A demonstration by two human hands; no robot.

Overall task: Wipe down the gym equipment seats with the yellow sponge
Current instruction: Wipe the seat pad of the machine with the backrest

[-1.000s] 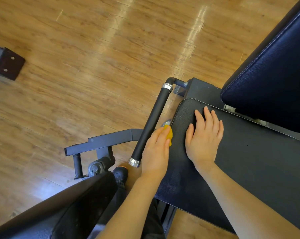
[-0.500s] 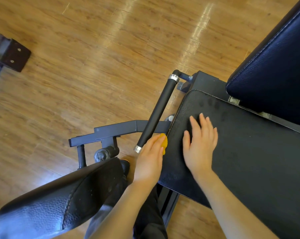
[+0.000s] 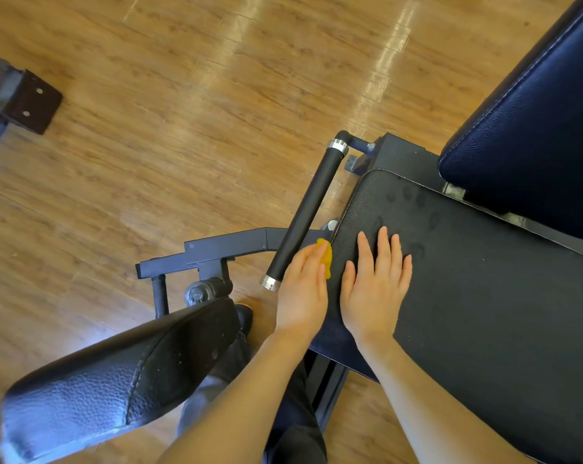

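A: What's underfoot and around?

B: A glossy wooden plank floor (image 3: 189, 135) with pale streaks of reflected light. A dark bolted base plate (image 3: 28, 102) of some other machine sits at the far left edge.

A: And the seat?

B: A black textured seat pad (image 3: 484, 313), matte, with faint damp fingerprint-like marks near its far corner. A navy backrest (image 3: 534, 112) rises at the upper right. Beside the seat's left edge runs a black handle bar (image 3: 303, 216) with silver end caps, and a dark leather pad (image 3: 109, 386) sits at the lower left.

A: The hands?

B: The right hand (image 3: 373, 293) lies flat on the seat, fingers straight and slightly spread. The left hand (image 3: 303, 293) presses the yellow sponge (image 3: 325, 256) against the seat's left edge, fingers laid over it; only a sliver of sponge shows.
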